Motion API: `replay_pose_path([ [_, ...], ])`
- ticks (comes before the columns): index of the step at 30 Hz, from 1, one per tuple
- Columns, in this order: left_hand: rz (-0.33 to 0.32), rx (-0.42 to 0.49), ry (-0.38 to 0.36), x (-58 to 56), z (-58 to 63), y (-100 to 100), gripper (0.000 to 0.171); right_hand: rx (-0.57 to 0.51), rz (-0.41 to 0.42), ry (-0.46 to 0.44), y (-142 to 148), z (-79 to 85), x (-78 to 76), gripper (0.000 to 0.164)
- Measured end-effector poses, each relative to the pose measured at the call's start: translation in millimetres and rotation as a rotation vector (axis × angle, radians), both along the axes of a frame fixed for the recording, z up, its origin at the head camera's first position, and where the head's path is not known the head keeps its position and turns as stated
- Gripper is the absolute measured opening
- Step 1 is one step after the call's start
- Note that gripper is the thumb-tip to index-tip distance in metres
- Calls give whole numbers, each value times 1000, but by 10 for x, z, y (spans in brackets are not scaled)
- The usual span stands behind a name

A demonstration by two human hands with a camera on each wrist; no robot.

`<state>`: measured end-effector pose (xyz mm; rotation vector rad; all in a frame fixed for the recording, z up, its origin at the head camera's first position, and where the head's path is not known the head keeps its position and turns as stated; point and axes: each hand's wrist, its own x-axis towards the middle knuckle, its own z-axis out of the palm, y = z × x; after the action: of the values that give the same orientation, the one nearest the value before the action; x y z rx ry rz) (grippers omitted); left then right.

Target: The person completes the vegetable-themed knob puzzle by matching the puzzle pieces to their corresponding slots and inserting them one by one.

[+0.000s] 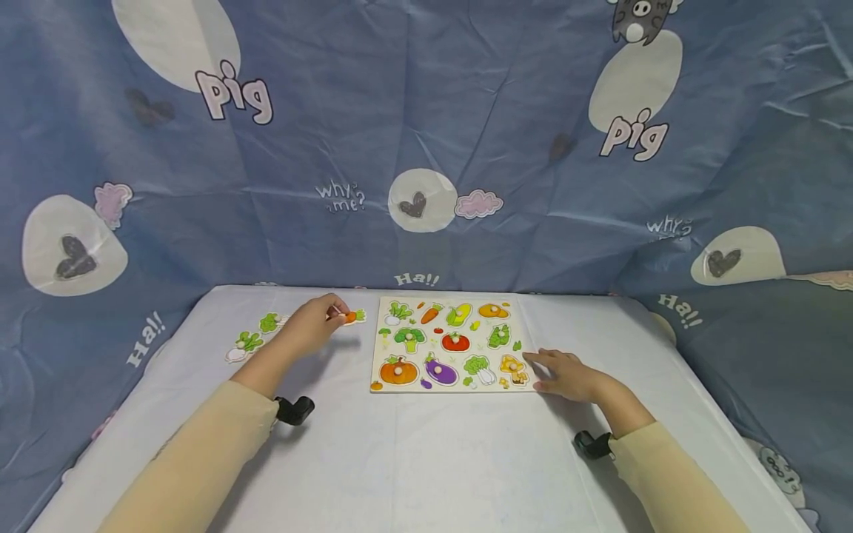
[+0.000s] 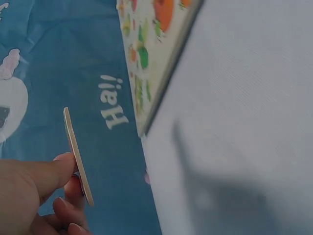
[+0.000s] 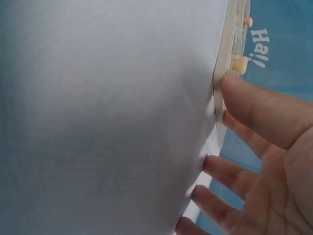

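Observation:
My left hand pinches a flat carrot puzzle piece with green leaves, held up over the table to the left of the puzzle board. In the left wrist view the carrot piece is seen edge-on between thumb and fingertips. The board is white, with pictures of vegetables and knobbed pieces such as a pumpkin and an eggplant. My right hand rests at the board's right edge, fingers spread; its thumb touches that edge near a knob.
Left of the board, a radish piece and a leafy green vegetable piece lie on the white table, partly behind my left forearm. A blue printed cloth hangs around the back and sides.

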<state>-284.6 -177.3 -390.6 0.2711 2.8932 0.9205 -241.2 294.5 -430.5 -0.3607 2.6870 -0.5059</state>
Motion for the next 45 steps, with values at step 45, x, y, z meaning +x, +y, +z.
replay_pose_path([
  [45,114,17,-59,-480,-575,1473,12,12,-11,2,-10,-15,9,67],
])
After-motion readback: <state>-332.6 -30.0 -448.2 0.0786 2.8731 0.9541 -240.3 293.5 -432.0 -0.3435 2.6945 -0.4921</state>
